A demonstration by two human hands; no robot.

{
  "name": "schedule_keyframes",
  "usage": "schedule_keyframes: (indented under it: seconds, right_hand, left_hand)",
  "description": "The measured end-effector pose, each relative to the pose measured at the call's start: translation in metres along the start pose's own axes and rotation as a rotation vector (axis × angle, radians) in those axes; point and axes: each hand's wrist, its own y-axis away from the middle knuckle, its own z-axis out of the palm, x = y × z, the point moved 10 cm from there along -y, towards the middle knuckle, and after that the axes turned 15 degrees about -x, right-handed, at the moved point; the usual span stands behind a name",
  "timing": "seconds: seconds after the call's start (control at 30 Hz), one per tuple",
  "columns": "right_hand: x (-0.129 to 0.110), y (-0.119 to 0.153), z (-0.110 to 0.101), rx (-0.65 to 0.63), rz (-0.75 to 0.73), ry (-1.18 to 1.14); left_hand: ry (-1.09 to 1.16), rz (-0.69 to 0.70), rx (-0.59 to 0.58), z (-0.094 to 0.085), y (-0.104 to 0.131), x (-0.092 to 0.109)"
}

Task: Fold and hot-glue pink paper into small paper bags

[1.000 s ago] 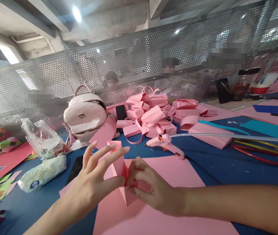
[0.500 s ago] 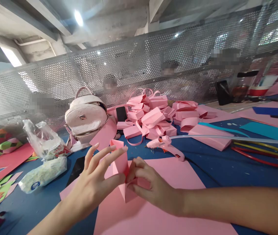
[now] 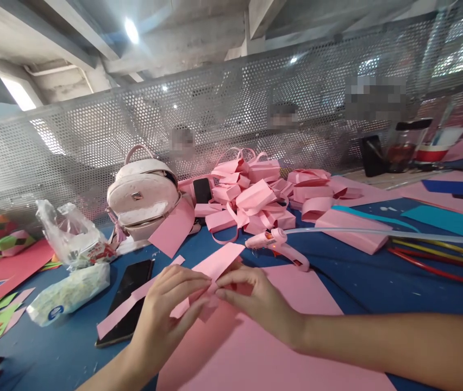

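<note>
A small folded pink paper box (image 3: 220, 262) is tilted between my two hands, above a large pink paper sheet (image 3: 288, 347). My left hand (image 3: 168, 312) pinches its near left side with thumb and fingers. From the right, my right hand (image 3: 258, 298) grips the box's near edge with fingertips and thumb. Part of the box is hidden behind the fingers. Just beyond the right hand lies a pink glue gun (image 3: 278, 247) with a long clear glue stick in its back. A black phone (image 3: 127, 315), partly under a narrow pink paper strip (image 3: 119, 315), is beside my left hand.
Folded pink paper bags (image 3: 256, 195) are heaped at the back, beside a white backpack (image 3: 144, 190). A plastic bag (image 3: 66, 233) and a tissue pack (image 3: 68, 293) lie left. Red and yellow cable loops (image 3: 435, 266) lie right. A perforated metal screen (image 3: 223, 103) stands behind the blue table.
The box has gone from upright to tilted, its top leaning right. My left hand's spread fingers have closed down onto it, and more of the phone shows.
</note>
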Motion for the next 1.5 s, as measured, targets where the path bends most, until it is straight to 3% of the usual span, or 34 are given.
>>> schedule_keyframes:
  seconds: [0.23,0.43,0.67,1.0,1.23,1.5]
  right_hand:
    - [0.020,-0.003,-0.008,0.041,0.082,-0.111]
    - [0.031,-0.008,-0.002,-0.034,0.109,-0.121]
    - [0.050,-0.006,-0.002,-0.029,0.221,-0.131]
    - [0.051,-0.008,-0.001,-0.040,0.209,-0.166]
    - [0.061,-0.006,-0.004,0.001,0.308,-0.193]
    - [0.058,-0.011,-0.007,-0.022,0.261,-0.116]
  left_hand:
    - [0.400,-0.323,0.079,0.026,0.019,-0.052]
    - [0.464,-0.454,0.130,0.040,0.038,-0.078]
    - [0.450,-0.445,0.137,0.040,0.036,-0.079]
    - [0.442,-0.451,0.100,0.043,0.037,-0.082]
    - [0.471,-0.418,0.110,0.041,0.034,-0.080]
    - [0.492,-0.454,0.140,0.044,0.037,-0.084]
